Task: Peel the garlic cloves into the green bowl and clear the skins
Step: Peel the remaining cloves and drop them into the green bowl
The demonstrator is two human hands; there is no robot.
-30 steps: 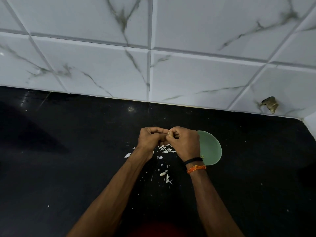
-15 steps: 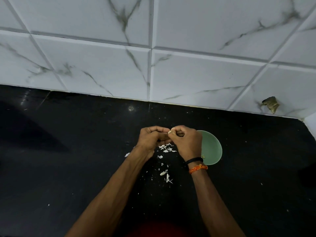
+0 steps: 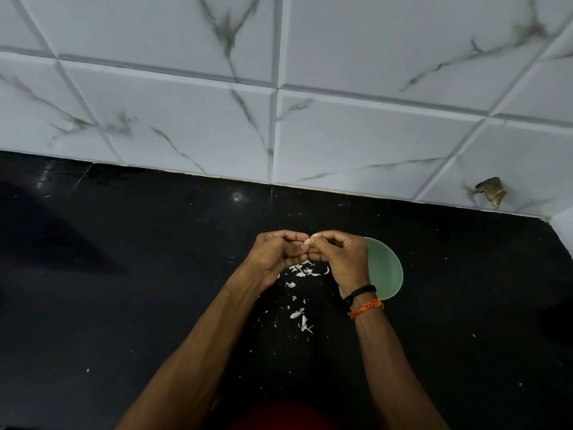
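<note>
A small pale garlic clove [image 3: 308, 241] sits between my two hands, above the black counter. My left hand [image 3: 277, 255] pinches it with curled fingers, and my right hand [image 3: 342, 258] pinches it from the other side. The green bowl [image 3: 386, 270] stands just right of my right hand, which hides its left part; what lies inside it is hidden. White garlic skins [image 3: 303, 270] are scattered on the counter below my hands, with more flakes [image 3: 302, 319] nearer to me.
The black counter [image 3: 130, 290] runs to a white marble-patterned tiled wall [image 3: 279, 125] at the back. A small brass fitting [image 3: 491, 193] sticks out of the wall at the right. A wall corner [image 3: 562, 225] closes the counter's far right.
Both hands stay together at the same spot. The fingers have shifted slightly on the clove, which now shows more plainly between the fingertips.
</note>
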